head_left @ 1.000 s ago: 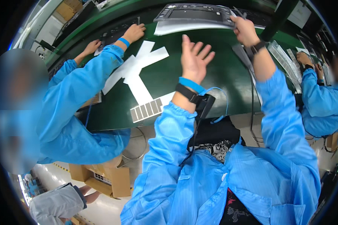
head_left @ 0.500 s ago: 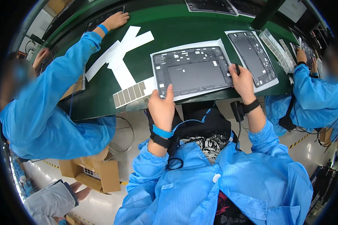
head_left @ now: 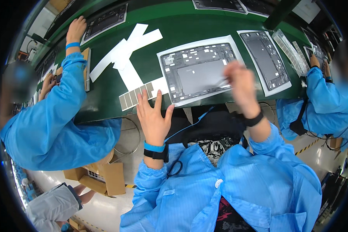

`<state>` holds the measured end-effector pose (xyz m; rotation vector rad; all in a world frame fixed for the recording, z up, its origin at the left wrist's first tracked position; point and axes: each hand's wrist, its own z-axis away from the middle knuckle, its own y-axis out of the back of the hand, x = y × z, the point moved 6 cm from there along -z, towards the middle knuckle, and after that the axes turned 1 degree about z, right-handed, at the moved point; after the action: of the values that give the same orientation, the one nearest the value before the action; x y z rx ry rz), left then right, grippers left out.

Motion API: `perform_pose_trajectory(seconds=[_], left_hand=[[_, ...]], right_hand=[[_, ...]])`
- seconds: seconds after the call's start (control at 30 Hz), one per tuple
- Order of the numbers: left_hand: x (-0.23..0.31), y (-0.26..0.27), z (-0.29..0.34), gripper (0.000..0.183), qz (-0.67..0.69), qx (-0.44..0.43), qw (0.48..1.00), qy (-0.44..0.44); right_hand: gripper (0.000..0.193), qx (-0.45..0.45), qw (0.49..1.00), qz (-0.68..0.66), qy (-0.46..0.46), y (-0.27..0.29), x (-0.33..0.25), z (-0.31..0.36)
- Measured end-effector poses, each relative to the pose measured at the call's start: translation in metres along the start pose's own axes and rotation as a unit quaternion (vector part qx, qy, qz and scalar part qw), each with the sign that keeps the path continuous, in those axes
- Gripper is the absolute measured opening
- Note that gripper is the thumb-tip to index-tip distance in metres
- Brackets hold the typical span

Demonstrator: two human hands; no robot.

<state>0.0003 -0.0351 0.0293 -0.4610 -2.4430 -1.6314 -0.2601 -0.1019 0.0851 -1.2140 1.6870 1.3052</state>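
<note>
A dark tablet back housing (head_left: pixel 205 77) with small white patches lies on a white sheet (head_left: pixel 225 41) in front of me. My left hand (head_left: pixel 154 118) is open, its fingers spread over the near edge of a strip of grey rectangular stickers (head_left: pixel 131 98) left of the housing. Whether the fingertips touch the strip, I cannot tell. Over the housing's right side, my right hand (head_left: pixel 241 85) is blurred by motion. Its fingers are closed on a thin dark tool (head_left: pixel 220 83) that points left; blur hides its exact kind.
Crossed white paper strips (head_left: pixel 125 50) lie at the left. Another housing (head_left: pixel 265 60) rests to the right, beside a clear plastic tray (head_left: pixel 288 50). Co-workers in blue (head_left: pixel 46 112) sit on both sides. A dark post (head_left: pixel 280 15) stands at the back right.
My hands have let go of the housing's edges. The left has shifted left to the sticker strip with fingers spread; the right has moved inward over the housing. The left co-worker's hand has drawn back leftward.
</note>
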Motion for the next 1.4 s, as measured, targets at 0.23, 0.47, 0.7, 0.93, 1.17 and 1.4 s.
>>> perform_pose_trajectory(seconds=[0.23,0.47,0.7,0.93,1.17,1.4], left_hand=[[-0.007,-0.011,0.002,0.052,-0.024,-0.045,0.998,0.038],[-0.01,-0.012,0.003,0.052,-0.017,-0.051,0.998,0.035],[-0.01,-0.011,0.002,0.052,-0.025,-0.044,0.998,0.035],[-0.007,-0.005,-0.004,0.05,-0.012,-0.042,0.997,0.067],[0.007,-0.015,-0.046,0.035,0.045,-0.019,0.998,0.044],[0.006,-0.023,-0.059,0.037,0.05,-0.029,0.998,0.012]], right_hand=[[0.026,-0.195,0.958,-0.18,-0.111,-0.157,0.016,-0.03],[0.021,-0.172,0.981,-0.041,-0.08,-0.167,0.024,-0.034],[0.021,-0.144,0.977,-0.132,-0.088,-0.174,0.023,-0.023],[0.021,0.0,0.972,-0.219,-0.091,-0.116,0.027,-0.038],[0.02,0.003,0.974,-0.186,-0.13,-0.118,0.057,-0.046],[0.019,-0.01,0.976,-0.179,-0.122,-0.12,0.056,-0.047]])
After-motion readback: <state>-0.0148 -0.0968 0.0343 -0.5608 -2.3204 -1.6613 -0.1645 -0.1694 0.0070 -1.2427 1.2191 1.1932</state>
